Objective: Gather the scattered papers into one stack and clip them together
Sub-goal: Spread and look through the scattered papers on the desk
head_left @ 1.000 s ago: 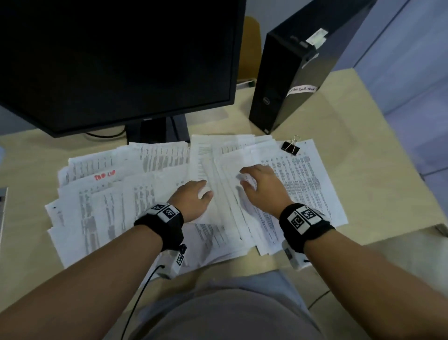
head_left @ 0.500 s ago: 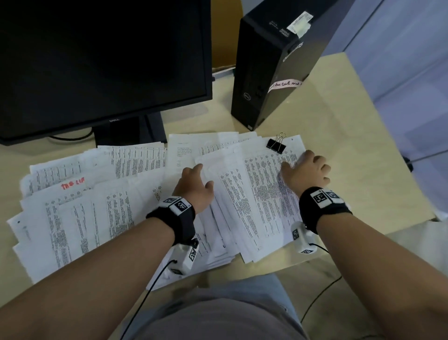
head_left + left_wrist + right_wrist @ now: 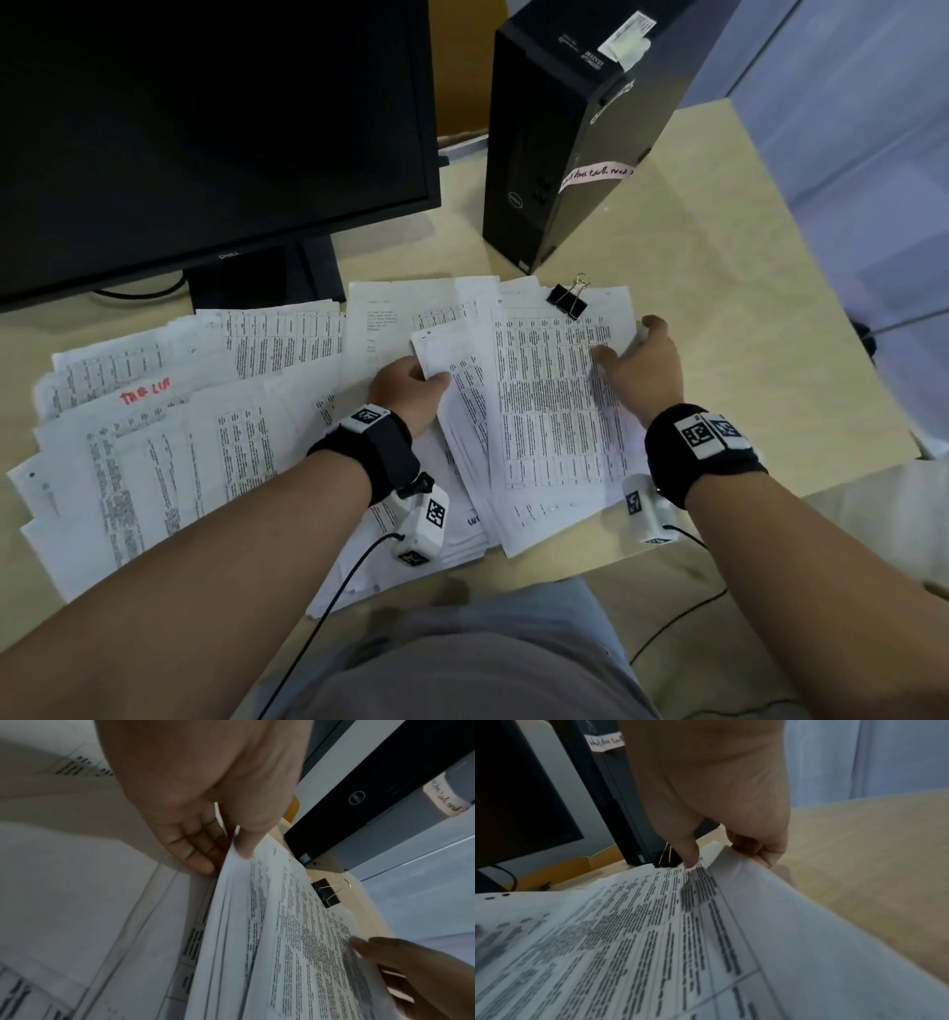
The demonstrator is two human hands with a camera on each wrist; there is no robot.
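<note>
Spreading across the pale surface (image 3: 719, 267), dozens of printed papers (image 3: 154, 462), too overlapped for counting, are lying fanned from the left edge to the right. Two hands are working one bundle: the left hand (image 3: 408, 388) is pinching its left edge, the right hand (image 3: 644, 367) is pinching its right edge, thumb on top. One binder clip (image 3: 567, 302) is resting on the far corner; lifting the bundle is likely tipping it off, and loose sheets could be slipping out underneath.

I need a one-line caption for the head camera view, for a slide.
Left hand and right hand grip opposite edges of a sheaf of printed papers, binder clip lying at its top.
</note>
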